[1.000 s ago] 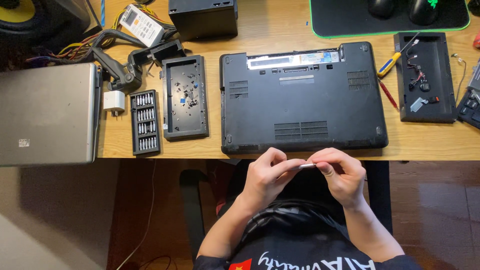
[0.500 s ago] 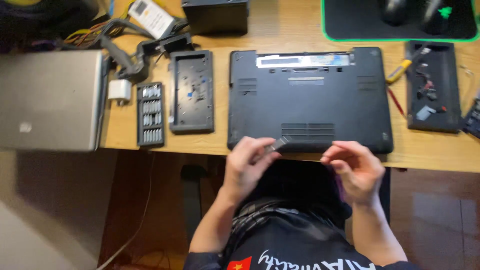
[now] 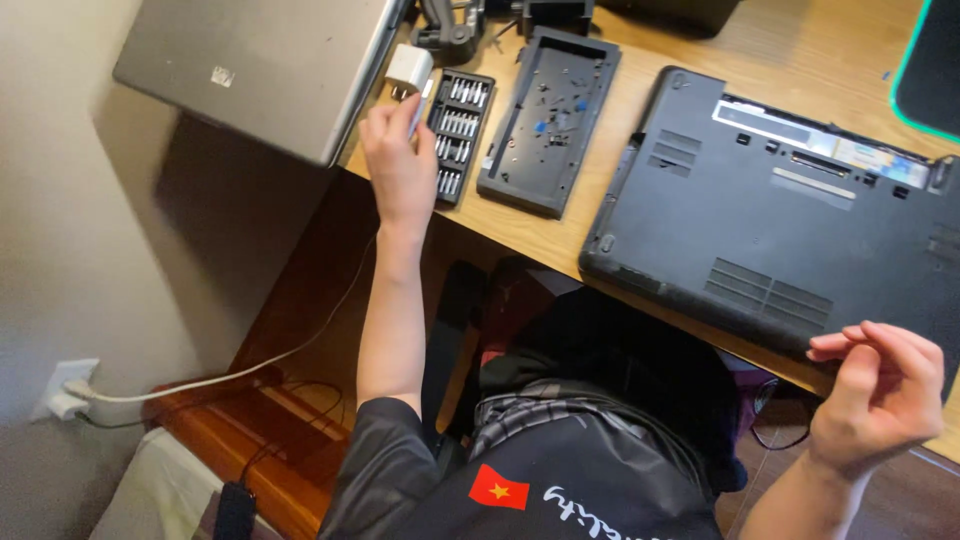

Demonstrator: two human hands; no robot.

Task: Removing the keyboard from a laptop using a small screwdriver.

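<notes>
My left hand [image 3: 398,160] reaches out over the left edge of the wooden desk [image 3: 640,40]. It grips a slim silver screwdriver handle [image 3: 416,112] whose tip is over the black bit set case [image 3: 457,135], where several bits sit in rows. My right hand [image 3: 880,395] hovers near the front edge of the desk, fingers loosely curled, and I see nothing in it. An upturned black laptop [image 3: 790,215] lies between the hands, its base facing up.
A black plastic tray [image 3: 548,120] with small screws lies beside the bit case. A closed silver laptop [image 3: 255,70] overhangs the desk's left end, with a white charger block [image 3: 408,70] by it. A white cable [image 3: 230,375] runs to a wall outlet [image 3: 62,390].
My left hand moved from in front of my chest out to the left, over the bit case, carrying the screwdriver. My right hand let go of it and stayed by the desk edge. The view swung left.
</notes>
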